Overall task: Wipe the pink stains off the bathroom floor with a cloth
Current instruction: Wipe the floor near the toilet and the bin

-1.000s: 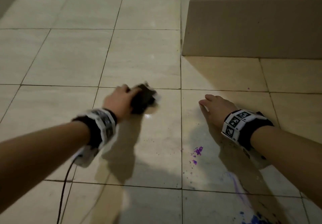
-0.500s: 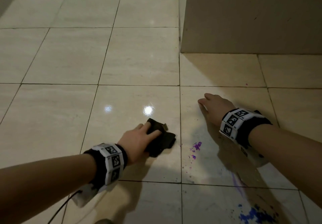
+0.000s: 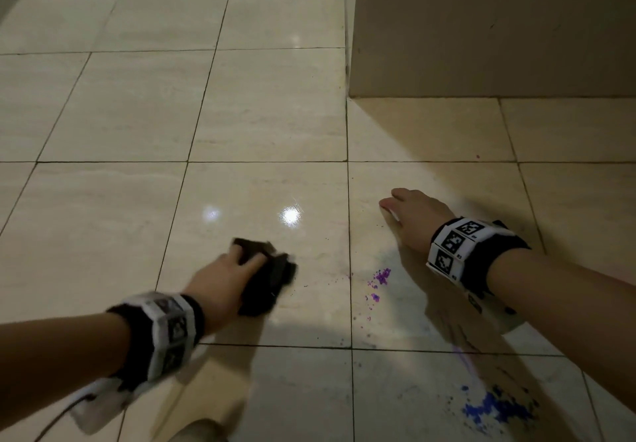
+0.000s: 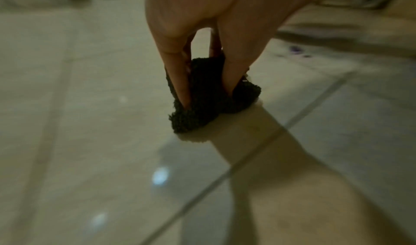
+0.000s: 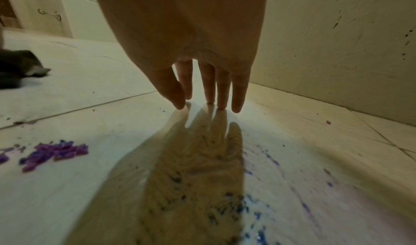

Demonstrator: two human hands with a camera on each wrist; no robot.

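Note:
My left hand presses straight fingers on a dark crumpled cloth on the beige floor tiles. In the left wrist view the fingers sink into the cloth. A pink-purple stain lies just right of the cloth, past a grout line, and shows as crumbly specks in the right wrist view. My right hand rests flat on the floor beyond that stain, its fingertips straight and touching the tile, holding nothing. A tiny pink spot sits farther back.
A blue stain spreads on the near right tile, with faint smears toward my right wrist. A beige wall block rises at the back right. A cable trails from my left wrist. A metal fitting is on the far wall.
My left hand dragged the cloth from the far part of the tile toward me, then slid it a little to the left. The right hand stayed planted on the floor.

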